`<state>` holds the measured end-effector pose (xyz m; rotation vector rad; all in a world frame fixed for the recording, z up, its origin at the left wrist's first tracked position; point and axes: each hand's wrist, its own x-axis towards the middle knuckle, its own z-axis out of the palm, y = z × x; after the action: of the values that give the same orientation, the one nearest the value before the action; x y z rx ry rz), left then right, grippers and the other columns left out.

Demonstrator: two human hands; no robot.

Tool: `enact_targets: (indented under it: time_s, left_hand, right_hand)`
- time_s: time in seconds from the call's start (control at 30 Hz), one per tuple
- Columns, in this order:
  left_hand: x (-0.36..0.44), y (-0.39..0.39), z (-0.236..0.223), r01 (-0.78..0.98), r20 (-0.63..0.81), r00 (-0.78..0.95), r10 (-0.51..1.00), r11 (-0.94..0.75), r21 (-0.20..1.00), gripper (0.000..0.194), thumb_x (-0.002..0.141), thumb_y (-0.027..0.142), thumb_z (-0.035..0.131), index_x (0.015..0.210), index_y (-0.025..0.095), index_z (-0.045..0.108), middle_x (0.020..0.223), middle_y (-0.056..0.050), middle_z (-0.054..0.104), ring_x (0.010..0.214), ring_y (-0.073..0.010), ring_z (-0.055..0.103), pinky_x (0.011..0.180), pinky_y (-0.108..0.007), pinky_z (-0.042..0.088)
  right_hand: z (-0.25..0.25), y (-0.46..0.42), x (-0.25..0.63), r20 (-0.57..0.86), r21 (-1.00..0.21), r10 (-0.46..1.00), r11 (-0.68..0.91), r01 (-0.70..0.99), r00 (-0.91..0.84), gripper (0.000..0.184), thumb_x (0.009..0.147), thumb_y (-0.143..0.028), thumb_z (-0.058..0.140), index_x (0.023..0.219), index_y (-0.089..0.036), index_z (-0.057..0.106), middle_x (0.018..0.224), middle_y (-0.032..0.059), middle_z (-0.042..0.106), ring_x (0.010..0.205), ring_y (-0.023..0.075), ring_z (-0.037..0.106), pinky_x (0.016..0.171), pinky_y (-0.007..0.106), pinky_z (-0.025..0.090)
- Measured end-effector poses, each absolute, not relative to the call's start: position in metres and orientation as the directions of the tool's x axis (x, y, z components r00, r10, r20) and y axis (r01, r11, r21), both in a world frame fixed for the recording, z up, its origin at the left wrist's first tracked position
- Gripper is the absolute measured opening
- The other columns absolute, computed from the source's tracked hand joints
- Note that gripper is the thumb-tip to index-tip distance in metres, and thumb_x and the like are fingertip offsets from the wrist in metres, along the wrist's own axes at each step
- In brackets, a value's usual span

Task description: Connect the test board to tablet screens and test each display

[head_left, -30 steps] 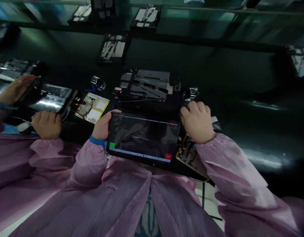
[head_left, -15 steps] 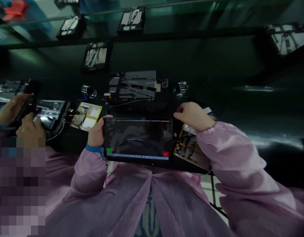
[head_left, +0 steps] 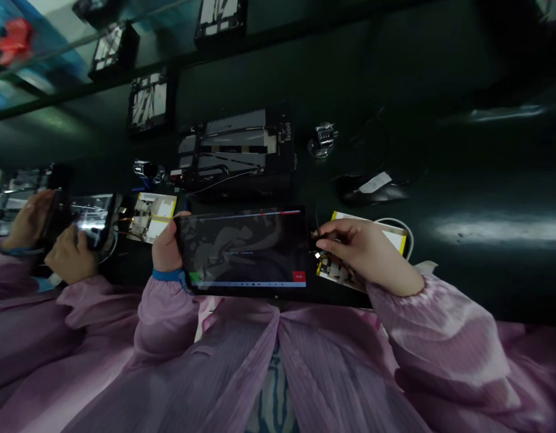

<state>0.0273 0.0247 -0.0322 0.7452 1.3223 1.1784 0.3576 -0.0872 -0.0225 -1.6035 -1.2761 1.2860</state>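
Note:
My left hand grips the left edge of a black tablet whose lit screen faces up, with a green box at its lower left and a red box at its lower right. Beside the tablet's right edge my right hand has its fingers pinched on something small that I cannot make out. That hand hovers over a yellow-edged circuit assembly with a white cable. Beyond the tablet lies an opened device with its insides showing.
A co-worker's hands at the left hold another device. A second yellow-edged board lies left of my tablet. A metal tally counter, a small metal cylinder and a black object with a white label rest on the dark bench. More opened devices sit farther back.
My right hand has come down from the tablet's top right corner to its right edge and pinched. The view has shifted, and the co-worker's hands have drawn together on their device.

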Motion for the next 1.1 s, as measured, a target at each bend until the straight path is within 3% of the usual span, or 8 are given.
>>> enact_targets:
  time_s: [0.27,0.43,0.57,0.8,1.1]
  left_hand:
    - [0.035,0.024,-0.024,-0.242,-0.393,-0.230,0.890,0.338,0.909,0.023,0.085,0.026,0.048,0.076,0.019,0.067,0.062,-0.003,0.067,0.084,-0.0249,0.069,0.074,-0.039,0.058]
    - [0.029,0.023,-0.029,-0.186,-0.346,-0.190,0.919,0.313,0.931,0.015,0.078,0.034,0.061,0.079,0.021,0.067,0.066,-0.003,0.068,0.088,-0.0275,0.067,0.075,-0.041,0.058]
    - [0.025,0.023,-0.033,-0.125,-0.296,-0.157,0.942,0.278,0.952,0.026,0.068,0.043,0.072,0.082,0.021,0.066,0.069,-0.004,0.069,0.091,-0.0300,0.066,0.078,-0.044,0.057]
    - [0.026,0.024,-0.033,-0.174,-0.327,-0.145,0.934,0.301,0.938,0.023,0.074,0.040,0.066,0.081,0.019,0.064,0.069,-0.003,0.069,0.085,-0.0269,0.068,0.076,-0.040,0.057]
    - [0.028,0.023,-0.031,-0.208,-0.346,-0.114,0.931,0.318,0.925,0.022,0.073,0.039,0.066,0.080,0.018,0.064,0.065,-0.004,0.067,0.085,-0.0276,0.068,0.076,-0.040,0.057]
  right_hand:
    - [-0.023,-0.086,0.351,-0.248,-0.901,0.963,-0.269,0.341,0.105,0.017,0.075,-0.036,0.060,0.069,-0.020,0.058,0.063,-0.0001,0.061,0.057,0.0133,0.053,0.055,0.026,0.037]
    - [-0.024,-0.087,0.352,-0.238,-0.912,0.967,-0.255,0.322,0.092,0.019,0.074,-0.038,0.061,0.069,-0.020,0.057,0.063,0.0003,0.061,0.057,0.0134,0.053,0.055,0.027,0.038]
    - [-0.027,-0.089,0.353,-0.239,-0.921,0.968,-0.250,0.299,0.073,0.023,0.074,-0.042,0.063,0.069,-0.020,0.056,0.065,0.0012,0.063,0.059,0.0147,0.056,0.056,0.028,0.040]
    - [-0.028,-0.089,0.352,-0.255,-0.923,0.963,-0.268,0.276,0.082,0.033,0.076,-0.052,0.064,0.070,-0.021,0.055,0.070,0.0036,0.066,0.062,0.0162,0.058,0.057,0.029,0.042]
    - [-0.030,-0.086,0.351,-0.232,-0.912,0.970,-0.241,0.332,0.066,0.021,0.077,-0.039,0.060,0.069,-0.021,0.053,0.067,0.0017,0.062,0.063,0.0154,0.056,0.060,0.029,0.041]
